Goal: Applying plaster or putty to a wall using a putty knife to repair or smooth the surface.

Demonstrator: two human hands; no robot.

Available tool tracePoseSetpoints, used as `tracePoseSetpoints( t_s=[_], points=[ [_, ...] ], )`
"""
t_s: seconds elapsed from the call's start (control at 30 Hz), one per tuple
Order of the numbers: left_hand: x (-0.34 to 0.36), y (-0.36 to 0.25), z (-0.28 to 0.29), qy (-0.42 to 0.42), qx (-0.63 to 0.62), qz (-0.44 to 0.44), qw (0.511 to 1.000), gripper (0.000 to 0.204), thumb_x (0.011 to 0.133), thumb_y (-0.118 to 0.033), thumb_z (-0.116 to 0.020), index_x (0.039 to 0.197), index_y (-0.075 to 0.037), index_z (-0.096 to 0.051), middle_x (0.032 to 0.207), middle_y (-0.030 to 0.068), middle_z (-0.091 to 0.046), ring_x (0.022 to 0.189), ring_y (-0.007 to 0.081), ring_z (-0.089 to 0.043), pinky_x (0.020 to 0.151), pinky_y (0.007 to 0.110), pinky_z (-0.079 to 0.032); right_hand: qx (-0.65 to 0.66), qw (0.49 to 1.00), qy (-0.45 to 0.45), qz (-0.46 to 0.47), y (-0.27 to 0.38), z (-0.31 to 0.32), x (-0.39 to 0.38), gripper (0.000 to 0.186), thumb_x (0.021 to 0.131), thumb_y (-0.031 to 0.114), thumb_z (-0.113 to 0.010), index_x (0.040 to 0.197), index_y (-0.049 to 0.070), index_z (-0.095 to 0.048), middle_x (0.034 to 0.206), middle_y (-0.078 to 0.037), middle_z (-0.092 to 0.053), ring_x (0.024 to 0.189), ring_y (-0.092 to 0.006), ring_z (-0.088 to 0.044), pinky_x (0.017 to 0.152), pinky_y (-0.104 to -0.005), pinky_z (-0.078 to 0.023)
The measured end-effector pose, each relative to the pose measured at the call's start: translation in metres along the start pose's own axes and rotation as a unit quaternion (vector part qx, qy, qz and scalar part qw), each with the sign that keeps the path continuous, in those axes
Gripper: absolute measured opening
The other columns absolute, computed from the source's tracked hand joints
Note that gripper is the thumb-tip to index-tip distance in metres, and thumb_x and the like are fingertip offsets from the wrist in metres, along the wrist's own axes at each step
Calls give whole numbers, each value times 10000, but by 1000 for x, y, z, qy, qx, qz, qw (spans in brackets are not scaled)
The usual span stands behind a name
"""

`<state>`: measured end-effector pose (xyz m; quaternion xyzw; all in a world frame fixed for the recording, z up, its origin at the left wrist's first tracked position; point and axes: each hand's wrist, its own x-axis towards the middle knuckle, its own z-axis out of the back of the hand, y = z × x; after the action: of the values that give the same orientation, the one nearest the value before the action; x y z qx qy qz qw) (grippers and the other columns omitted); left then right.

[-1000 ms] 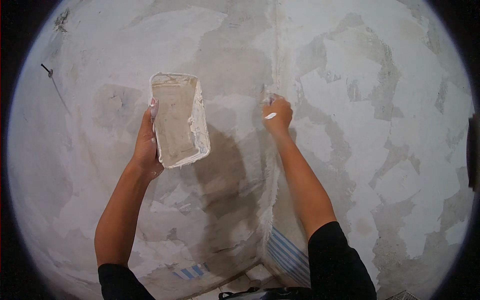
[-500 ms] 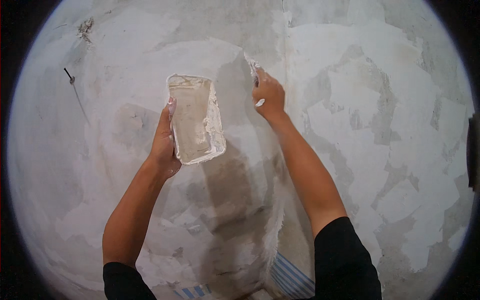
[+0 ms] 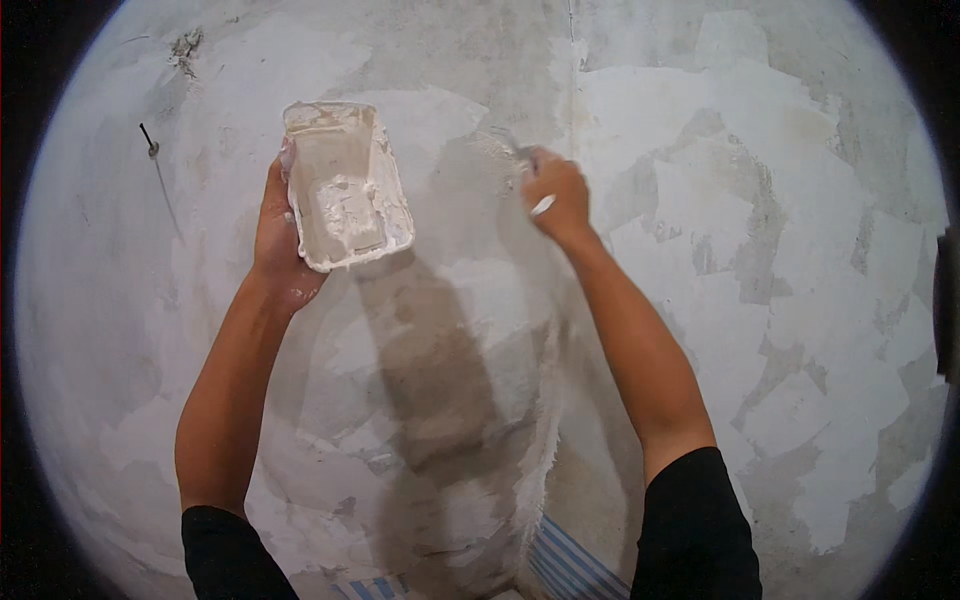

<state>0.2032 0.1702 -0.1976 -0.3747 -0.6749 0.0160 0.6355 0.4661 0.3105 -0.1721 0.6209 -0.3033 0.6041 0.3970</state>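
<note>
My left hand (image 3: pixel 283 235) grips a pale rectangular plastic tub (image 3: pixel 330 170) from its left side. Thick white putty (image 3: pixel 345 212) lies inside the tub and is smeared along its rim. Up and to the right, my right hand (image 3: pixel 560 200) is closed round a putty knife (image 3: pixel 522 152), whose thin blade is blurred against the wall. A white bit shows at the lower edge of that fist; I cannot tell whether it is the handle's end or putty. Fresh, streaky putty (image 3: pixel 490 148) marks the grey wall (image 3: pixel 470 215) beside the blade.
A vertical corner line (image 3: pixel 572 100) runs down just right of the knife. The right-hand wall (image 3: pixel 740 300) carries patchy white putty. At the far left, a nail (image 3: pixel 149 140) sticks out below a rough hole (image 3: pixel 186 50). Blue-and-white striped material (image 3: pixel 575 560) lies at the bottom.
The tub has moved up and left with my left hand, and tilts so more putty shows. My right hand has shifted slightly right and down, leaving streaks of putty on the wall.
</note>
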Motion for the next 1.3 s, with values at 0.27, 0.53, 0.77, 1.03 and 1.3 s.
tracePoseSetpoints(
  t_s=[0.27,0.53,0.77,1.03,1.3],
  points=[
    [-1,-25,-4,14,60,52,997,648,902,-580,-379,1323,-88,-402,1211,94,-526,1079,211,-552,921,386,-468,110,950,-7,-291,20,-2,65,278,731,199,-617,934,9,-635,953,-205,-641,918,-386,-615,805,-429,-503],
    [4,-35,-5,4,33,110,993,685,890,-592,-393,1345,-81,-371,1220,111,-516,1087,223,-547,917,391,-473,221,971,77,-48,93,-4,81,244,748,198,-600,803,-40,-610,830,-253,-621,804,-406,-610,697,-432,-481],
    [6,-20,2,-108,29,98,989,670,918,-545,-381,1351,-36,-338,1228,135,-502,1104,223,-535,926,371,-464,497,805,254,-201,89,3,19,150,822,133,-580,724,23,-554,658,11,-518,587,-72,-433,522,-266,-367],
    [24,53,17,-134,117,161,971,536,930,-376,-492,1305,-33,-321,1203,113,-462,1098,181,-470,934,341,-403,394,825,309,-262,87,-1,-23,189,831,152,-552,814,-35,-573,702,-99,-566,629,-200,-501,597,-333,-400],
    [29,106,26,-208,-8,314,926,495,944,-336,-467,1307,-37,-315,1190,116,-471,1072,178,-489,913,333,-423,217,865,371,-260,63,7,-27,263,829,161,-540,929,-79,-586,855,-283,-604,825,-462,-556,726,-438,-443]
  ],
)
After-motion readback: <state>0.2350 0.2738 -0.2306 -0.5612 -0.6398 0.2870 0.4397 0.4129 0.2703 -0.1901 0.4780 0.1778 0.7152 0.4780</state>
